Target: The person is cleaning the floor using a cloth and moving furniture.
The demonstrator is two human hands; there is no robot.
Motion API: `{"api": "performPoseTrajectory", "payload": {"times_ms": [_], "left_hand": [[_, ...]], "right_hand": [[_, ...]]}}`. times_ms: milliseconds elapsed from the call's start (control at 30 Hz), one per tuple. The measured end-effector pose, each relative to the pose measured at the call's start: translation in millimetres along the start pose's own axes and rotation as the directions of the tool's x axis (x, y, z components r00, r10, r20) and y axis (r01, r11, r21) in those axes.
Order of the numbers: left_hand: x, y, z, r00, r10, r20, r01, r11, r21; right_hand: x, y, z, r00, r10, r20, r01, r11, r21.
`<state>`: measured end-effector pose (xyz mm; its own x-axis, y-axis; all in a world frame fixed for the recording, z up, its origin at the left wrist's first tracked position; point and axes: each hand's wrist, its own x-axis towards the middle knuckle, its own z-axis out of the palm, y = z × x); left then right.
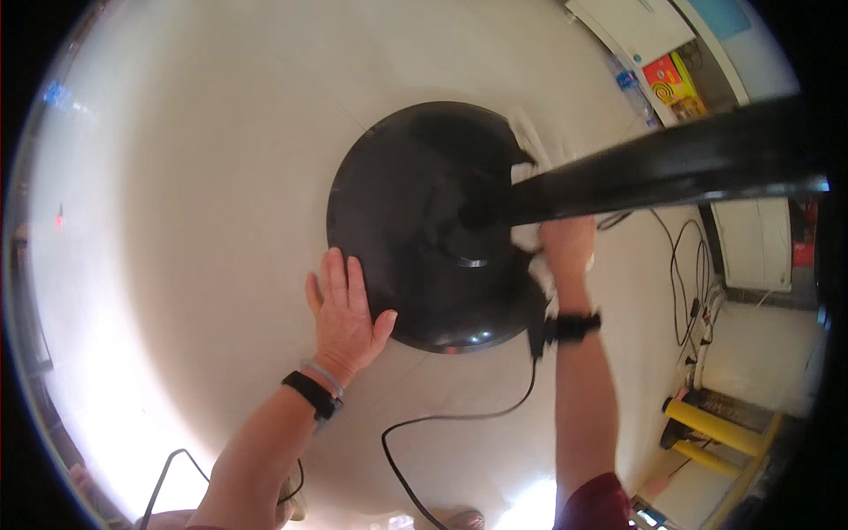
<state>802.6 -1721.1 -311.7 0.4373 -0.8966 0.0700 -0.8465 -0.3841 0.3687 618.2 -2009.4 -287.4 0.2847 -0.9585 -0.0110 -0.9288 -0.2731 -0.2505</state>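
A round black base [406, 194] with a glossy surface lies on the pale floor, and a thick black pole [671, 168] rises from it toward the right. My left hand [343, 318] rests at the base's near left rim, fingers stretched out and thumb over the edge. My right hand [568, 247] is at the base's right side, partly behind the pole and blurred. A white cloth [541, 146] shows around it, against the base's right edge; my right fingertips are hidden. A black cord [459, 415] runs from beside my right wrist toward the lower edge.
At the right are white cabinets [753, 243], a plastic bottle [634, 93] and a red and yellow box [669, 81]. A loose black cable [676, 265] lies on the floor near a power strip [700, 331]. Yellow padded bars [711, 427] stand at the lower right.
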Motion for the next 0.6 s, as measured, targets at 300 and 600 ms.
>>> {"api": "performPoseTrajectory", "payload": {"times_ms": [300,600], "left_hand": [[1,-13,-5,0.994,-0.021,-0.107,-0.027,0.901,-0.434],[9,-26,3,0.962,-0.074,-0.261,-0.061,0.879,-0.474]], "right_hand": [[-212,-97,2,0.918,-0.397,-0.019,0.389,0.907,-0.159],[-43,-229,37,0.856,-0.516,-0.014,0.504,0.842,-0.194]]}}
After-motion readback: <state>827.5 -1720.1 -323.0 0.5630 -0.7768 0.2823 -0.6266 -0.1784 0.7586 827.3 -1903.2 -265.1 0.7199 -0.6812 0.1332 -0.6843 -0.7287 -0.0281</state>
